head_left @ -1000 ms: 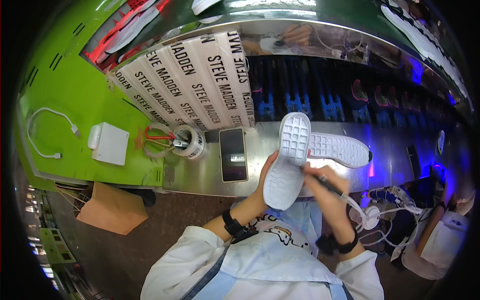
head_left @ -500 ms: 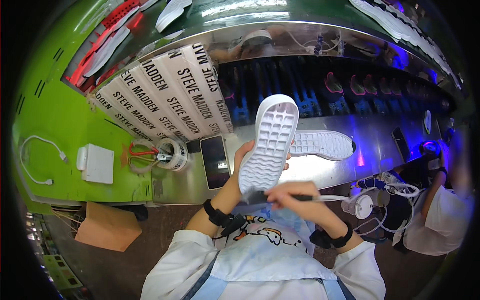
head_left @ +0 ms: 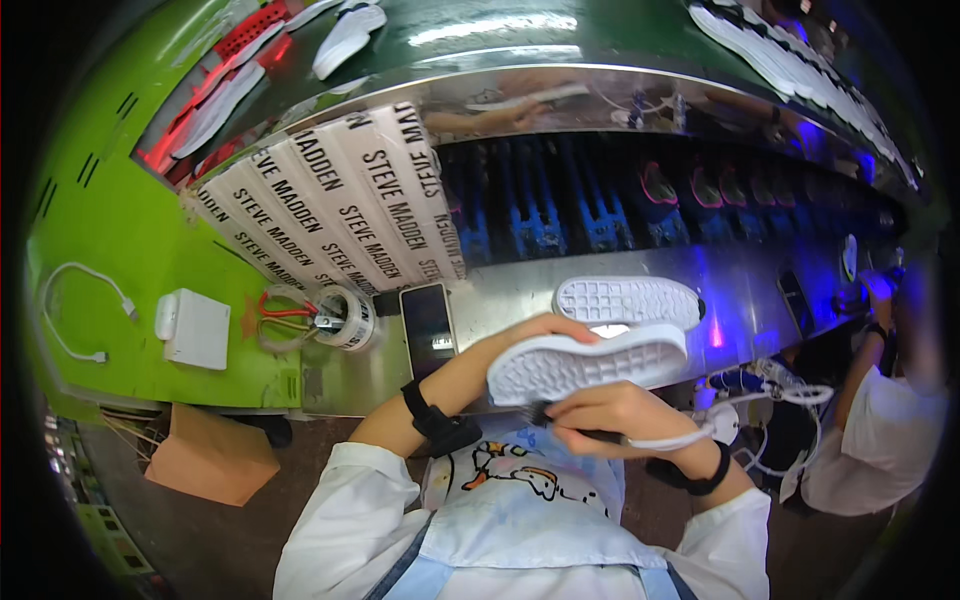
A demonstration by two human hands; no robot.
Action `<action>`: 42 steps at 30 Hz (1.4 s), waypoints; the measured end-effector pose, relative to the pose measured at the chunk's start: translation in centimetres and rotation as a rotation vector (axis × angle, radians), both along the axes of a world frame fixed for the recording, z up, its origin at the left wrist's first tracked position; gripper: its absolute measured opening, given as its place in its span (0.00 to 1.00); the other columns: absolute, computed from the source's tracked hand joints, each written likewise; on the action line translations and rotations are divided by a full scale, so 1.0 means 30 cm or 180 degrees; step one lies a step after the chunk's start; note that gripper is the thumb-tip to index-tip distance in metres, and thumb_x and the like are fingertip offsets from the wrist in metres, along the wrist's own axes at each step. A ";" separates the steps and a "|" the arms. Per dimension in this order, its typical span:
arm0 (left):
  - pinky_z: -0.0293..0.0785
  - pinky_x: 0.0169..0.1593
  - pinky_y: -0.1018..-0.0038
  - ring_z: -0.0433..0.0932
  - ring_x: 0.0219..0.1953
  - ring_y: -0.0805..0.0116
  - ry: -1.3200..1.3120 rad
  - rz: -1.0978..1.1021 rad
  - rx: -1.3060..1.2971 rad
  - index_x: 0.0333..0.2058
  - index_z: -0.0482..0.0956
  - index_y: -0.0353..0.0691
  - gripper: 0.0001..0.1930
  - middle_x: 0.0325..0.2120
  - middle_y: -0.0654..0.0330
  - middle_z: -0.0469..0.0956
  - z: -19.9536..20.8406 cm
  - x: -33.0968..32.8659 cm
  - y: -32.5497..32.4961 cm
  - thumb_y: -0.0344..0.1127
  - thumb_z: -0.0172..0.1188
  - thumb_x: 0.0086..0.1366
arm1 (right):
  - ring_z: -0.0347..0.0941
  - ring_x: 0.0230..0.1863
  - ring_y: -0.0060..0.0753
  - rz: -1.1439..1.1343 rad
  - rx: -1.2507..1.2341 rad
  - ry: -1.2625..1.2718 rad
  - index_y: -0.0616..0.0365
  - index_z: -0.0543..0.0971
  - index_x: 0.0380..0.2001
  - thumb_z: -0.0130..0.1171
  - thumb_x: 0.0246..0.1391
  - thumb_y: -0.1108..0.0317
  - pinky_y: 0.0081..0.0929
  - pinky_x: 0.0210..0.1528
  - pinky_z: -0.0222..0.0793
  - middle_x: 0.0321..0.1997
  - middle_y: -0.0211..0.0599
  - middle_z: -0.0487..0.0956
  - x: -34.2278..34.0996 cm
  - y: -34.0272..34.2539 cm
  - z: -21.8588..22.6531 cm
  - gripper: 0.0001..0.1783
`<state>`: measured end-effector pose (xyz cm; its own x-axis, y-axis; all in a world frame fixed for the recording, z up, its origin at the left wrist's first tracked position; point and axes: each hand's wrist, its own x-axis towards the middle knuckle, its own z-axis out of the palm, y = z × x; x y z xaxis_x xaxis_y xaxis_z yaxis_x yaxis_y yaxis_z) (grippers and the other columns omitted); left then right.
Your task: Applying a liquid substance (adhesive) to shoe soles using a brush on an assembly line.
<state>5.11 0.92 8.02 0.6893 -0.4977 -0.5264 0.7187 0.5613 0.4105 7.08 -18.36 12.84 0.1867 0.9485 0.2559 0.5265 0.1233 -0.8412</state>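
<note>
A white shoe sole is held up over the near edge of the bench, its waffle-patterned face toward me and its toe to the left. My left hand grips it from the far side, with most of its fingers hidden behind the sole. My right hand is closed around a brush with dark bristles, which sit at the sole's lower left rim. The brush's pale handle end shows past my palm. Another white sole lies patterned face up on the metal bench just beyond.
At the left stand a tape-covered box, a phone, a tape roll, red-handled scissors and a white charger. A conveyor carrying soles runs along the back. A co-worker's arm and white cables are at the right.
The held sole has turned from upright to nearly level, its heel now to the right. My left hand has moved to its far side. The brush has shifted slightly right along the rim.
</note>
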 end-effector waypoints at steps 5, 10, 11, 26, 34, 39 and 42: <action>0.76 0.43 0.78 0.80 0.37 0.68 0.0085 -0.0386 -0.0002 0.49 0.75 0.33 0.21 0.40 0.54 0.80 -0.079 -0.007 0.008 0.35 0.60 0.57 | 0.79 0.32 0.37 -0.0141 -0.0048 0.0210 0.65 0.80 0.30 0.60 0.48 0.75 0.30 0.38 0.75 0.33 0.41 0.82 0.025 -0.040 -0.038 0.05; 0.75 0.48 0.74 0.79 0.42 0.66 -0.0497 -0.0106 0.0172 0.56 0.70 0.32 0.26 0.46 0.53 0.78 -0.094 -0.017 0.057 0.40 0.58 0.61 | 0.80 0.33 0.35 -0.1346 -0.0071 0.0283 0.64 0.81 0.27 0.55 0.48 0.76 0.27 0.36 0.75 0.34 0.46 0.82 0.124 -0.166 -0.029 0.06; 0.75 0.48 0.74 0.79 0.43 0.66 -0.0749 0.0107 0.0395 0.56 0.70 0.32 0.25 0.46 0.52 0.78 -0.018 -0.024 0.056 0.39 0.57 0.63 | 0.80 0.32 0.35 -0.1856 0.0226 0.0506 0.64 0.81 0.26 0.53 0.49 0.76 0.27 0.36 0.75 0.33 0.46 0.82 0.094 -0.112 0.024 0.07; 0.70 0.50 0.54 0.78 0.45 0.46 -0.0043 0.2380 0.8119 0.51 0.71 0.29 0.40 0.40 0.40 0.78 0.610 0.279 1.081 0.64 0.53 0.57 | 0.79 0.32 0.37 -0.1910 0.1856 0.1768 0.63 0.74 0.37 0.54 0.45 0.87 0.29 0.33 0.78 0.51 0.56 0.72 0.006 -0.063 0.010 0.14; 0.77 0.40 0.68 0.77 0.39 0.65 -0.2347 0.3599 0.4093 0.46 0.72 0.31 0.18 0.38 0.56 0.76 0.670 0.133 0.761 0.30 0.58 0.56 | 0.77 0.28 0.34 -0.2286 0.1710 0.2111 0.64 0.74 0.39 0.57 0.45 0.83 0.26 0.31 0.73 0.45 0.57 0.77 0.031 -0.140 -0.043 0.15; 0.79 0.31 0.74 0.80 0.25 0.66 -0.1575 0.2833 0.0923 0.41 0.74 0.31 0.16 0.24 0.57 0.79 0.253 -0.130 0.384 0.34 0.58 0.55 | 0.76 0.28 0.34 -0.1840 0.1828 0.2711 0.64 0.75 0.37 0.59 0.43 0.81 0.26 0.34 0.74 0.44 0.59 0.77 -0.011 -0.134 -0.053 0.15; 0.79 0.43 0.62 0.80 0.42 0.54 -0.0901 0.1210 -0.1211 0.60 0.58 0.30 0.32 0.44 0.38 0.75 -0.057 -0.183 0.135 0.42 0.49 0.61 | 0.77 0.29 0.31 -0.1468 0.0748 0.2666 0.66 0.79 0.34 0.61 0.44 0.82 0.22 0.33 0.74 0.38 0.50 0.81 -0.063 -0.066 -0.063 0.10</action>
<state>-0.38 4.97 6.30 0.9430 -0.3064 -0.1302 0.3313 0.9021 0.2765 5.19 -20.34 10.95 0.7327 0.6791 0.0448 -0.1901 0.2674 -0.9446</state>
